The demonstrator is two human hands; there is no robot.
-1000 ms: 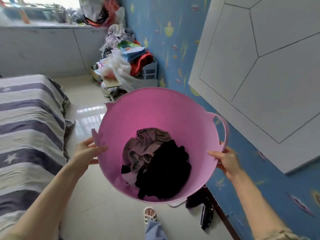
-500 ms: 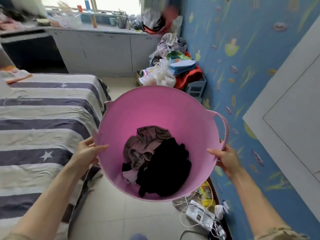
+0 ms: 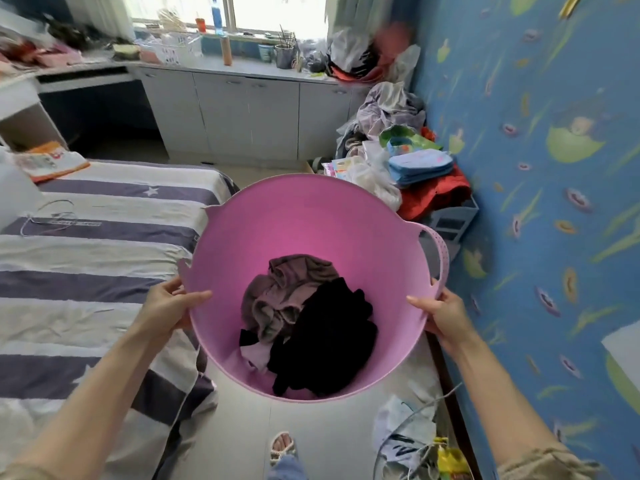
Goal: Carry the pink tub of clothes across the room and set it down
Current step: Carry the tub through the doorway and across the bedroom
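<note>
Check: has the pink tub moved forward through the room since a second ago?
Yes. The pink tub, held in both hands, has advanced toward the window cabinets: the clothes pile by the blue wall now sits closer.

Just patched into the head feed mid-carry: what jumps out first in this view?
The round pink plastic tub fills the centre, gripped at its rim by the left hand and right hand, with a black garment and a brownish one heaped inside. To the left lies the purple-and-white striped bed; ahead on the right, a pile of clothes and bags sits against the blue patterned wall.
</note>
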